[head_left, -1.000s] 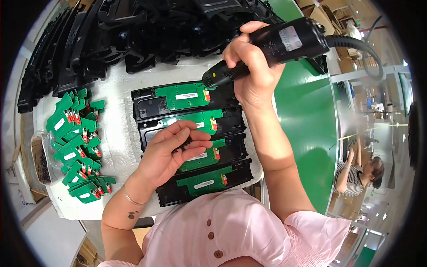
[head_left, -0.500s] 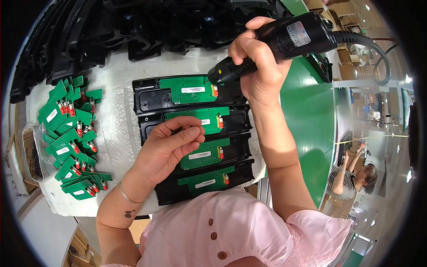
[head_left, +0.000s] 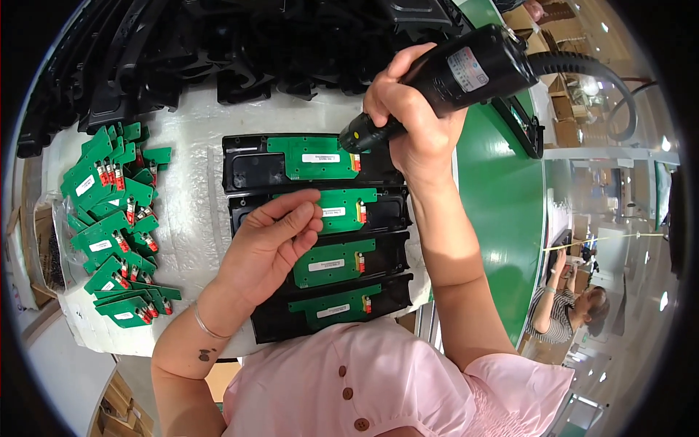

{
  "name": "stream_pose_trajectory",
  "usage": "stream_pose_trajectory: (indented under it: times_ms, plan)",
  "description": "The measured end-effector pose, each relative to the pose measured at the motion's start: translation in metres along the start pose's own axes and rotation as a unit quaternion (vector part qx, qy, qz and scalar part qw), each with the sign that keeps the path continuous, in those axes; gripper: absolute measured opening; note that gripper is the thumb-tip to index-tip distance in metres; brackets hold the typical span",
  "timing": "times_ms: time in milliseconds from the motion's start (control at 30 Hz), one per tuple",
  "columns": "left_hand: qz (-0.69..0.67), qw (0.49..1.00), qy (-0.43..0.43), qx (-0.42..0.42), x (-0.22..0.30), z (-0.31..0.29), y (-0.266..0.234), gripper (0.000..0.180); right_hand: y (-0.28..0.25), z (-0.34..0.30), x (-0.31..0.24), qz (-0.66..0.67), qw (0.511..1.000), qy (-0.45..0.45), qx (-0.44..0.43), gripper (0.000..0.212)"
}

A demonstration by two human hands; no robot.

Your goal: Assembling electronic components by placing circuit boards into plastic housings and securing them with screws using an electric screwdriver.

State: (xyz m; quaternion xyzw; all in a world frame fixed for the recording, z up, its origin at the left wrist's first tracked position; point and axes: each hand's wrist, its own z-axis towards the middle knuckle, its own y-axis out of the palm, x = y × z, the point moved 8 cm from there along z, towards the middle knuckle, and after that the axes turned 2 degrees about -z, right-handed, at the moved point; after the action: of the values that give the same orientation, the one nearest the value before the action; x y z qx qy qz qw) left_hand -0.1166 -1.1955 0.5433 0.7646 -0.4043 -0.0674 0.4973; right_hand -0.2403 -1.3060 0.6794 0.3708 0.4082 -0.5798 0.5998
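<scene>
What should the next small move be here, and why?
Perhaps steady the black power tool and press it lightly against the row's top green board: the right hand holds its nose at that board's upper right corner; whether the tip touches is unclear. The left hand is clear of the tool.

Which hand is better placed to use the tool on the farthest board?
Likely the right hand: it grips the power tool, tip near the farthest board. The left hand is pinched, nearer the second board.
</scene>
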Motion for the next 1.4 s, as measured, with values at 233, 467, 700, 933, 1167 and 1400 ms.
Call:
stream_pose_trajectory:
  times_ms: [233,467,700,933,1167,1400]
  plan:
    - [-0.047,0.997,-0.029,-0.051,-0.006,0.003,0.004,0.018,-0.001,-0.001,-0.006,0.002,1.0,-0.021,0.007,0.016]
    - [-0.107,0.994,-0.015,-0.024,-0.006,0.004,-0.004,0.018,0.019,-0.029,-0.083,0.232,0.96,-0.099,-0.119,0.029]
    - [-0.119,0.989,-0.026,-0.082,-0.004,0.0,0.009,0.015,0.02,-0.049,-0.101,0.196,0.971,-0.089,-0.1,0.025]
    - [-0.12,0.989,-0.016,-0.081,-0.004,-0.002,0.009,0.016,0.022,-0.051,-0.104,0.192,0.967,-0.104,-0.129,0.027]
    - [-0.116,0.985,-0.041,-0.125,-0.007,-0.003,0.014,0.018,0.022,-0.052,-0.105,0.2,0.966,-0.092,-0.139,0.029]
    - [-0.11,0.986,-0.115,-0.049,-0.02,-0.008,0.025,0.035,0.018,-0.044,-0.057,0.139,0.985,-0.094,0.029,0.031]
